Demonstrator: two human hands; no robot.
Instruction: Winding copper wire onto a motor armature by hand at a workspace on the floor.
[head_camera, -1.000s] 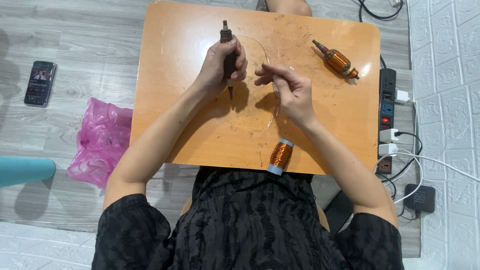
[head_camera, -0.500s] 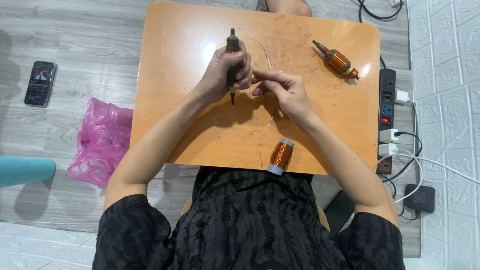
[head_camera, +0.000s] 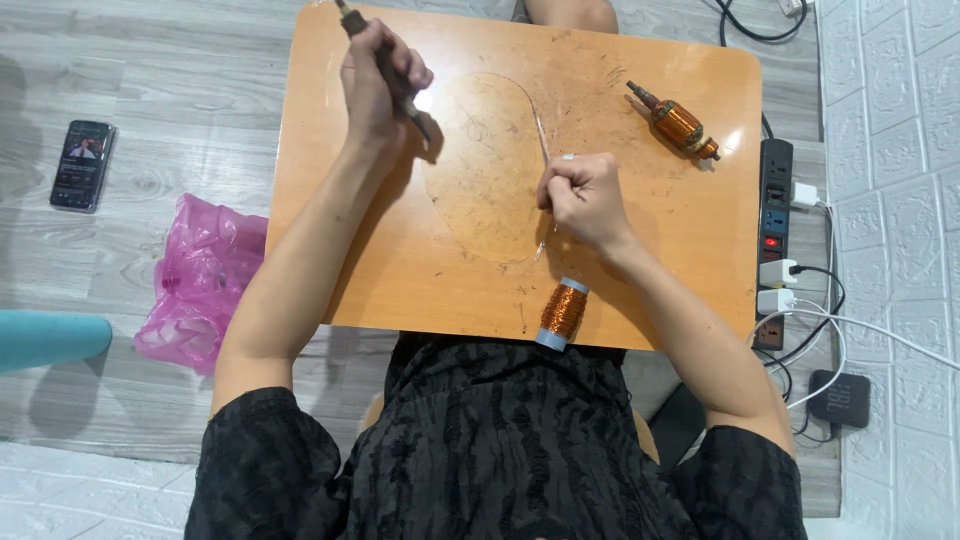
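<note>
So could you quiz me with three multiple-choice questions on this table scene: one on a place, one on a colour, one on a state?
1. Where is the wire spool?
A. near table edge
B. on the floor
C. in the left hand

2. What colour is the bag?
A. green
B. pink
C. white

3. How is the left hand?
A. flat and open
B. closed round a tool
C. resting on the phone

Answers: 1 A, it lies by the edge nearest the person. 2 B, plainly pink. 3 B, fingers wrap the dark tool.
</note>
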